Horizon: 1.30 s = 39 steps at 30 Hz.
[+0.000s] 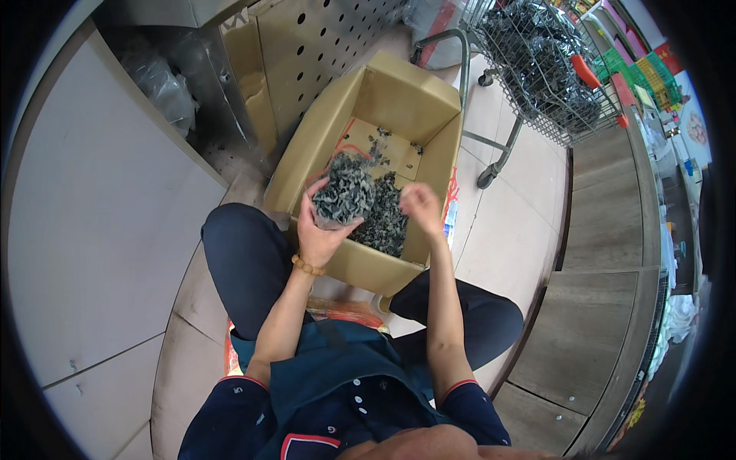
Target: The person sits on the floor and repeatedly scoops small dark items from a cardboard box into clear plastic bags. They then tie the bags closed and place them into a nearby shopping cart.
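Note:
My left hand (320,234) cups a clear plastic bag filled with dried black fungus (345,192), from below and on its left side. The bag is above the near part of an open cardboard box (402,86). On the box floor, a loose pile of dried black fungus (386,230) lies at the near end, with stray bits farther back. My right hand (422,207) hovers over the right side of the pile, fingers curled and blurred; whether anything is in them is unclear. A red string (352,150) runs by the top of the bag.
Beyond the box to the right stands a wire shopping cart (540,75) loaded with dark, shiny plastic bags. A perforated panel (322,40) borders the box at the left. Wooden cabinets (598,322) line the right side; a pale cabinet (109,201) is at the left.

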Tool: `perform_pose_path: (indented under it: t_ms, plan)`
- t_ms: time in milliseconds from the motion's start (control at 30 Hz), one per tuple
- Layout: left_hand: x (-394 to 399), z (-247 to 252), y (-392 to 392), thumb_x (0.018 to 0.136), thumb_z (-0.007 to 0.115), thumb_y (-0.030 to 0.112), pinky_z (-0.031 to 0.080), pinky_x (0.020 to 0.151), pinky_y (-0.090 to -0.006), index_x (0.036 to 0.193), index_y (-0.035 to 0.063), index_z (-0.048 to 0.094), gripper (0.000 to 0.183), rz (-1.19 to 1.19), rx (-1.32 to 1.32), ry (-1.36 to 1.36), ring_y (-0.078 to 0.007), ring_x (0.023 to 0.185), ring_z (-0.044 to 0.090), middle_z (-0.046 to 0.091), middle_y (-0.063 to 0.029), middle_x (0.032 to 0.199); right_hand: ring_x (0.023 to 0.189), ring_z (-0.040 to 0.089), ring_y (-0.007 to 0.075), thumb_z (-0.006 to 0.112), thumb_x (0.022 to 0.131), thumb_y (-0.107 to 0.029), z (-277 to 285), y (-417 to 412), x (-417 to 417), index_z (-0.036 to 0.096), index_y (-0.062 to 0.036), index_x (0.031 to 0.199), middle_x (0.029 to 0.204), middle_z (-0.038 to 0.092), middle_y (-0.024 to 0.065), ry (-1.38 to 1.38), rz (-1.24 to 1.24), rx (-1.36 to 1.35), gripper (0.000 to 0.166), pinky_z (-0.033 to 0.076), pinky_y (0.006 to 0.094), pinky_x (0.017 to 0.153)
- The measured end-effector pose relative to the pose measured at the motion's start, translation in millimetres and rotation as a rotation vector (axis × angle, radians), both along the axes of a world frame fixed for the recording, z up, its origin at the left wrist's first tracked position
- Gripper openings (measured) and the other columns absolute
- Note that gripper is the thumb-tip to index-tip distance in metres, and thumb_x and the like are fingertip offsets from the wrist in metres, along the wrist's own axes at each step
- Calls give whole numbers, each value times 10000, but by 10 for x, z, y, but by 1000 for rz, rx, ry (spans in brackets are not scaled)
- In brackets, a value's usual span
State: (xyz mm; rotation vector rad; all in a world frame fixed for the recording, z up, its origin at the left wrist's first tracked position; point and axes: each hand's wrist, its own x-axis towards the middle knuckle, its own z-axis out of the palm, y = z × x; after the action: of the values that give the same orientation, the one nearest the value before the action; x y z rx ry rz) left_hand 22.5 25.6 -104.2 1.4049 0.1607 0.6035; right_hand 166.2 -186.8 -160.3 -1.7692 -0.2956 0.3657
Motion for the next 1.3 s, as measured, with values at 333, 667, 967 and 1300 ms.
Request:
perform_pose_path:
  t_ms: [333,667,967,1300]
  plan:
    - [65,-15,-71,624,863,22,425,1021,-344,1341,-6,389,860,-64,-40,12,-203,1194,506,491,-121,1316,1245,468,376,721,646,-577,-1632,-87,51,563,-128,1298,1291,567,171,194,979,-1268,807,401,431,1032]
    - [130,-152,-91,615,871,37,476,946,-324,1318,20,397,848,13,133,73,-185,1086,577,547,-97,1203,982,646,356,724,707,-395,-1541,7,-63,582,-92,1223,1128,638,213,118,944,-1336,615,518,421,854]
    - [132,-294,-42,647,842,-1,467,971,-330,1334,-5,369,834,7,164,-3,-192,1134,555,517,-128,1260,985,627,356,627,815,-154,-961,-33,-149,658,-70,1036,1016,668,189,-162,336,-759,239,508,427,840]
    - [87,-263,-43,642,858,36,446,1010,-342,1339,-14,376,849,-26,214,6,-200,1195,523,502,-120,1316,775,510,55,595,905,-35,1553,498,-629,633,-51,1093,951,575,9,-457,-1,-79,193,422,194,654]
